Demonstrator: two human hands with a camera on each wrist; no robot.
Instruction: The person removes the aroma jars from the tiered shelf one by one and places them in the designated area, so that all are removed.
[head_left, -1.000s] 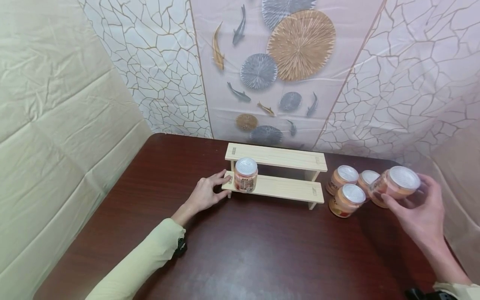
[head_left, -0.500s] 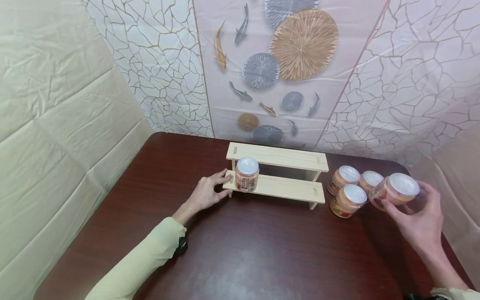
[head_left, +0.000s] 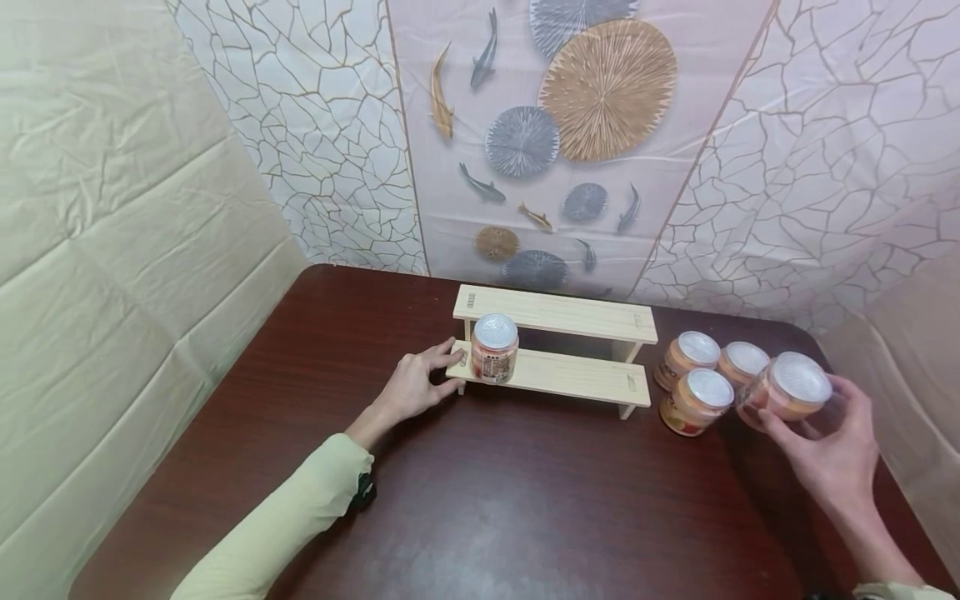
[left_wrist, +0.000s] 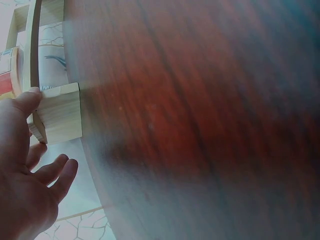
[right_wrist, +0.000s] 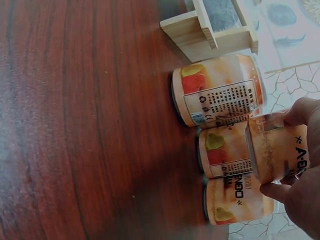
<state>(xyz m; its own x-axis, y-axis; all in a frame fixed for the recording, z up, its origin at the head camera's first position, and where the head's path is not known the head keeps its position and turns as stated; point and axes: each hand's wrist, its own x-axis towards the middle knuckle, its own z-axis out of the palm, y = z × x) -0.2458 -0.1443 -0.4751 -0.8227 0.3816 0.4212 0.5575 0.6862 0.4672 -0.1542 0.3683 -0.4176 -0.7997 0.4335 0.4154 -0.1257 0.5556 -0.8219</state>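
My right hand (head_left: 840, 442) grips an orange-labelled jar (head_left: 783, 392) with a clear lid, thumb on the near side and fingers behind. In the right wrist view this held jar (right_wrist: 277, 150) is off the table and overlaps other jars behind it. At the left end of the two-tier wooden shelf (head_left: 562, 375), my left hand (head_left: 412, 383) pinches the lower board between thumb and finger. The left wrist view has the thumb at the board's edge, close to the shelf's leg (left_wrist: 60, 112). Right beside those fingers, a similar jar (head_left: 494, 350) stands upright on the lower board.
Right of the shelf, three more jars stand grouped on the dark wood table (head_left: 480, 500): a front jar (head_left: 693, 404), a back jar (head_left: 686, 358) and a right-hand jar (head_left: 742, 360). A patterned cloth (head_left: 517, 208) hangs behind the table, and plain cloth (head_left: 150, 250) borders its left.
My right hand has come slightly lower and leftward with the jar still held. The left hand and the shelf keep their place; the head view shifted a little at first.
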